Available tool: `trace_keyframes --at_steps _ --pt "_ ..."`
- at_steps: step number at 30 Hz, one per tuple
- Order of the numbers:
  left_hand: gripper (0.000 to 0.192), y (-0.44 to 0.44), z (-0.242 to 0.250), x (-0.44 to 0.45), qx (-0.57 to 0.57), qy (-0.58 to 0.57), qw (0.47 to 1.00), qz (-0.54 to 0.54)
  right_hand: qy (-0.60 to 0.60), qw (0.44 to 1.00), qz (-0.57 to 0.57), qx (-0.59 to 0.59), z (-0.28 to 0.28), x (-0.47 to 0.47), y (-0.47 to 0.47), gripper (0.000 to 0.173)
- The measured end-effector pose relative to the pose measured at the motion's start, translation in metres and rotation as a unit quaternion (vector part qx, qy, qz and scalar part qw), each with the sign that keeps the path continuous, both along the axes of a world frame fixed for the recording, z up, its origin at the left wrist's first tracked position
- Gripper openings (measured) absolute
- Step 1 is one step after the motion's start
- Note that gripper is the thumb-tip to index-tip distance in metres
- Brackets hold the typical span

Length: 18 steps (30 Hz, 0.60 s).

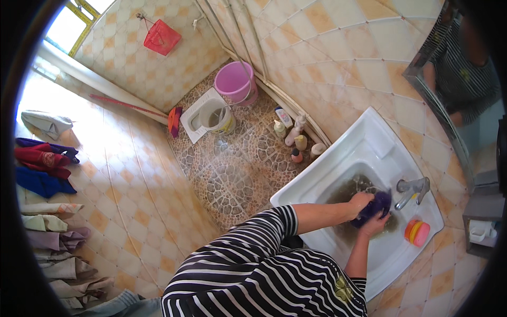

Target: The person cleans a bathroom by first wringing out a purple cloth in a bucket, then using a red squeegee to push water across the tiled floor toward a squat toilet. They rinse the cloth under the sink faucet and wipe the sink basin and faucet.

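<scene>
Over the basin of a white ceramic sink (380,130), my left hand (361,203) and my right hand (374,225) both grip a wet dark purple cloth (378,204). The left hand holds it from the upper left, the right hand from below. Cloudy grey-brown water (340,190) lies in the basin beneath the hands. A metal faucet (412,190) stands just right of the cloth. On the sink's rim below the faucet sits a round pink container with an orange and yellow band (417,232).
Several pump and squeeze bottles (295,132) stand on the pebble-patterned floor beside the sink. Farther back are a pink bucket (236,83) and a white pail (218,117) by a squat toilet (194,121). A mirror (447,99) and a grey wall shelf (481,210) are at the right; cloths (43,160) hang at the left.
</scene>
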<state>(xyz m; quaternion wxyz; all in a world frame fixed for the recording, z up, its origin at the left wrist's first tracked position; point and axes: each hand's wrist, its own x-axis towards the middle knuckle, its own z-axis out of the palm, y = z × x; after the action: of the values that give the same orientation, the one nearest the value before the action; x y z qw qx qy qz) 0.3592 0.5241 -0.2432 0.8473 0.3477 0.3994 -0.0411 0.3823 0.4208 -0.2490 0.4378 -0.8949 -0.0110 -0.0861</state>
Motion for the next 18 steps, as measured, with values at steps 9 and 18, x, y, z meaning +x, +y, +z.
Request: trace_keyframes --at_steps 9,18 --pt "0.072 0.076 0.008 -0.04 0.097 -0.026 0.989 -0.112 0.103 0.975 -0.029 -0.196 -0.039 0.018 -0.061 0.06" --pt "0.06 0.067 -0.048 -0.024 -0.307 -0.13 0.942 -0.033 0.283 0.888 0.208 0.295 0.066 -0.064 0.078 0.021"
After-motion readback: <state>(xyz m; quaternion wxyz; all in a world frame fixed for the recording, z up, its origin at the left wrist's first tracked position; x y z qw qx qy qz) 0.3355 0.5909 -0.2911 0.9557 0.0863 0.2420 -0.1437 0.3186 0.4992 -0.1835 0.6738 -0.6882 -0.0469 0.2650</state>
